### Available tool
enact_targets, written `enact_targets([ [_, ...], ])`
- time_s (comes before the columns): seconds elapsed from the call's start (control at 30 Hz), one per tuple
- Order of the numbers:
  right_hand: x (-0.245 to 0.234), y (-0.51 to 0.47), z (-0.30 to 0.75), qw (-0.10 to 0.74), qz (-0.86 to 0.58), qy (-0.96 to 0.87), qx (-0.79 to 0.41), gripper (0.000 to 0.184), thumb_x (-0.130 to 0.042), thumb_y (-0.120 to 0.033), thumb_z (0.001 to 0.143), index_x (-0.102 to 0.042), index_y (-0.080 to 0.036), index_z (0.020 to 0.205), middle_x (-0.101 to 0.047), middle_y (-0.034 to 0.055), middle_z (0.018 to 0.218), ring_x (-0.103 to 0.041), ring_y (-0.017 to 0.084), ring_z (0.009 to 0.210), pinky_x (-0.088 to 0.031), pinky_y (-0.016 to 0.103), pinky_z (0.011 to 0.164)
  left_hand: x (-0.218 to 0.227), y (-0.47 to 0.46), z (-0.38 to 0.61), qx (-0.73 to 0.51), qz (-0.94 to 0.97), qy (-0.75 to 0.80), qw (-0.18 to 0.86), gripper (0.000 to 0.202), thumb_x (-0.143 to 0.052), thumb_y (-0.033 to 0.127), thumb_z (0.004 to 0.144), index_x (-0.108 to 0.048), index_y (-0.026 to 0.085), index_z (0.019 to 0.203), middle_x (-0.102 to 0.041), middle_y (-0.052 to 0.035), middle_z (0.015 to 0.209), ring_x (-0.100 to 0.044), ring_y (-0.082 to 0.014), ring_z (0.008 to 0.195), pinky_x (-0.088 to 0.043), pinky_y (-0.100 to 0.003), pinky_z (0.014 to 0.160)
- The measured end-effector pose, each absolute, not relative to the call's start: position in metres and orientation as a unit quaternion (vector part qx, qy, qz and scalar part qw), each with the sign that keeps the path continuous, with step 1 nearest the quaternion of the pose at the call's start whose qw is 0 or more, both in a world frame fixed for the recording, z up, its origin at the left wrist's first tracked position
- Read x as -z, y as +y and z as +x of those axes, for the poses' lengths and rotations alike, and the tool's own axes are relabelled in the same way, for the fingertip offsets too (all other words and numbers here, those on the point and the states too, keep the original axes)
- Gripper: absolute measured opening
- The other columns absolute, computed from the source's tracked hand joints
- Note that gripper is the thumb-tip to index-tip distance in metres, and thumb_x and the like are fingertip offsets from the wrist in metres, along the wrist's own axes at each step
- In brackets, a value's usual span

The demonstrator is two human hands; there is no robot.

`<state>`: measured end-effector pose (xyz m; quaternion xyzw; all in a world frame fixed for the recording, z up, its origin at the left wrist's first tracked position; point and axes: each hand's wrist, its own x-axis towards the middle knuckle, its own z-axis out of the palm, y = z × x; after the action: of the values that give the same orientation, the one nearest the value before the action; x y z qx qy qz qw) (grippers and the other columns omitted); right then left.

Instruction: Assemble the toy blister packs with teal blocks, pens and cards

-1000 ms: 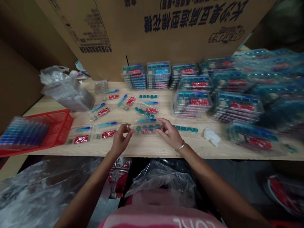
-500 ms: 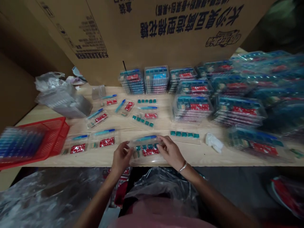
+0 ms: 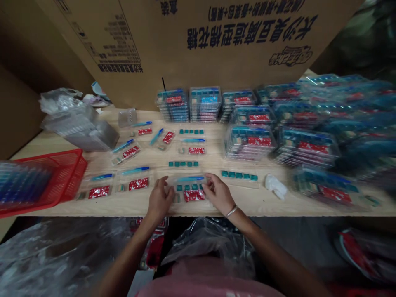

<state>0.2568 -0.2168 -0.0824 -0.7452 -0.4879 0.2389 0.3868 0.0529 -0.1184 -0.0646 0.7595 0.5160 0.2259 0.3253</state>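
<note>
At the six o'clock edge of the worktop (image 3: 247, 204), a clear case (image 3: 188, 207) is lying flat. The left hand (image 3: 161, 197) is curling inward, pinching its nine o'clock end; the right hand (image 3: 220, 193) is mirroring at three. Green blocks (image 3: 183, 163) are sitting beyond, at twelve.

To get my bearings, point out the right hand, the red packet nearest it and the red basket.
Right hand (image 3: 221, 194), head view: its back.
Red packet (image 3: 194, 196), head view: its middle.
Red basket (image 3: 71, 177), head view: right end.

Tray (image 3: 189, 206) centre front — basket (image 3: 73, 172) left, stacks (image 3: 250, 142) right, carton (image 3: 167, 55) behind.
</note>
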Motion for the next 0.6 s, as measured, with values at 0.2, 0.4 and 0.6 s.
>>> enact_targets([
  [0.2, 0.081, -0.214, 0.256, 0.348, -0.772, -0.464, -0.260, 0.033, -0.046, -0.029, 0.085, -0.051, -0.013, 0.114, -0.063, 0.0033, 0.075, -0.060, 0.017, 0.062, -0.047, 0.027, 0.060, 0.070, -0.117, 0.057, -0.219, 0.781, 0.502, 0.301, 0.035, -0.052, 0.032, 0.079, -0.058, 0.014, 0.109, -0.060, -0.0053, 0.089, -0.052, -0.0112, 0.051, -0.048, -0.029, 0.058],
  [0.4, 0.065, -0.212, 0.248, 0.156, -0.820, -0.513, -0.200, 0.035, -0.042, -0.026, 0.092, -0.048, -0.013, 0.124, -0.067, 0.0131, 0.106, -0.066, 0.023, 0.088, -0.048, 0.030, 0.073, 0.075, -0.122, 0.061, -0.180, 0.815, 0.515, 0.195, 0.039, -0.049, 0.026, 0.083, -0.051, 0.013, 0.120, -0.060, -0.0099, 0.097, -0.063, -0.0215, 0.081, -0.051, -0.035, 0.073],
  [0.6, 0.059, -0.219, 0.248, 0.130, -0.812, -0.540, -0.178, 0.034, -0.043, -0.027, 0.092, -0.051, -0.012, 0.122, -0.063, 0.0139, 0.109, -0.065, 0.024, 0.089, -0.050, 0.032, 0.075, 0.084, -0.147, 0.052, -0.179, 0.924, 0.328, 0.084, 0.046, -0.052, 0.041, 0.085, -0.050, 0.018, 0.124, -0.050, -0.0150, 0.130, -0.045, -0.0320, 0.120, -0.042, -0.047, 0.094],
])
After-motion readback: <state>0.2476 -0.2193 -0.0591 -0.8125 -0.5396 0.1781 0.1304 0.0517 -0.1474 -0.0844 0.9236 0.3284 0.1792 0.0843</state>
